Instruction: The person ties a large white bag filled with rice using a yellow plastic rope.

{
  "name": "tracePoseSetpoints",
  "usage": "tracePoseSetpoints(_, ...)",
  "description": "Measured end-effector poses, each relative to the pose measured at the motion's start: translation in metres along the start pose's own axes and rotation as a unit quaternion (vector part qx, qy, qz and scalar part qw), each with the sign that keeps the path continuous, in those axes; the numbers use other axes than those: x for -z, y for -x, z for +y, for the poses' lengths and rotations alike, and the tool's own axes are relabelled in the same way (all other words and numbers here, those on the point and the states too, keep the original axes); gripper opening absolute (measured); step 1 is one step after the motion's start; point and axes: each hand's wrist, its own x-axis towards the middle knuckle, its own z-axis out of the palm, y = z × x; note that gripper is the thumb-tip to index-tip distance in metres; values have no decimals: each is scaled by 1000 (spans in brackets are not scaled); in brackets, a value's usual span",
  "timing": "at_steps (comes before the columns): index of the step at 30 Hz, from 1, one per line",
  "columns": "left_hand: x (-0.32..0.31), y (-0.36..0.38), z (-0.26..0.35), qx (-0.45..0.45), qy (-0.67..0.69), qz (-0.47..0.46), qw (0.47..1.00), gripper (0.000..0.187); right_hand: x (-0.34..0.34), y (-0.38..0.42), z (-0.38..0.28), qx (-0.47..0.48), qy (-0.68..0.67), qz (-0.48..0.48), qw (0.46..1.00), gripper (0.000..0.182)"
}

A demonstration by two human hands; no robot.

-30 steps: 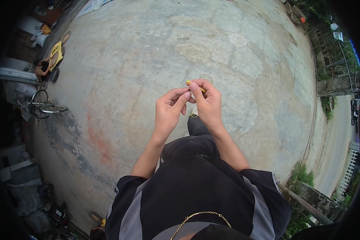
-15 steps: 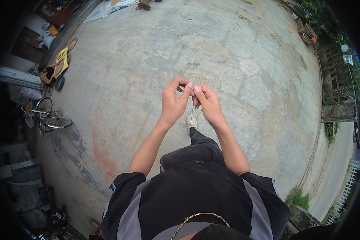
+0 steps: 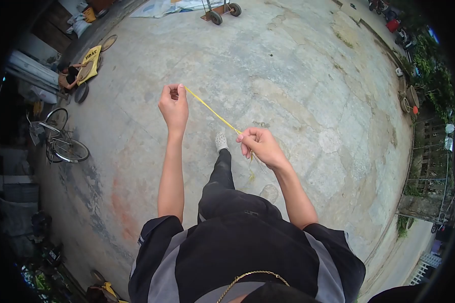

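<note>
Between my two hands runs a thin yellow string [image 3: 211,109], pulled straight and slanting down to the right. My left hand [image 3: 174,106] pinches its upper end between thumb and fingertips. Lower and to the right, my right hand [image 3: 262,145] is closed on the other part of the string. Loose yellow strands dangle below the right fingers, blurred against the concrete. A thin stalk-like line also shows under that hand; what it is I cannot make out.
Cracked concrete ground [image 3: 298,96] spreads all around. To the left a bicycle [image 3: 63,141] stands near a person [image 3: 68,78] with round trays and a yellow sack [image 3: 91,63]. A wheeled hand cart [image 3: 220,12] is at the top. A fence [image 3: 429,151] lines the right side.
My hands were together at the centre and have moved apart, left hand up and left, right hand slightly down and right. The yellow string is now stretched between them. My view has shifted.
</note>
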Motion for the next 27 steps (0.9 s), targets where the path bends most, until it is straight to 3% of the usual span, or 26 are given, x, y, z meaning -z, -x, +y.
tracePoseSetpoints(2,-35,-63,-41,36,-10,25,999,16,17,-68,-33,49,-40,-10,998,24)
tracePoseSetpoints(6,-87,-138,-83,88,19,-62,994,17,49,-168,-63,108,-117,-31,987,27)
tracePoseSetpoints(8,-120,-170,-93,108,27,-100,989,17,65,-206,-81,163,-245,-13,956,32)
tracePoseSetpoints(9,-136,-187,-94,121,31,-124,984,17,72,-223,-96,163,-245,-5,956,32)
tracePoseSetpoints(11,-164,-216,-97,134,33,-159,978,17,87,-255,-129,227,-406,-20,885,36)
tracePoseSetpoints(13,-193,-249,-102,156,67,-209,963,16,109,-294,-145,261,-408,0,875,40)
tracePoseSetpoints(15,-219,-275,-111,149,70,-255,953,15,135,-334,-144,294,-215,161,917,38)
tracePoseSetpoints(16,-231,-290,-117,144,71,-293,943,15,150,-353,-148,295,-216,164,916,38)
tracePoseSetpoints(18,-256,-323,-134,132,44,-328,934,16,178,-398,-159,199,-80,320,923,27)
tracePoseSetpoints(19,-269,-341,-143,125,16,-360,924,18,188,-424,-167,201,-81,321,922,27)
tracePoseSetpoints(20,-281,-360,-152,128,-25,-389,912,18,197,-450,-175,210,91,405,885,22)
tracePoseSetpoints(21,-290,-376,-158,130,-27,-390,911,18,205,-474,-183,207,259,474,816,19)
tracePoseSetpoints(22,-299,-390,-160,110,-109,-418,895,17,210,-494,-189,204,259,473,817,19)
tracePoseSetpoints(24,-323,-427,-170,95,-209,-462,857,27,220,-550,-209,254,469,475,700,19)
tracePoseSetpoints(25,-332,-439,-171,98,-211,-458,858,27,224,-576,-217,257,469,470,702,19)
tracePoseSetpoints(27,-356,-468,-174,-139,-240,-277,920,49,228,-635,-234,247,297,306,870,19)
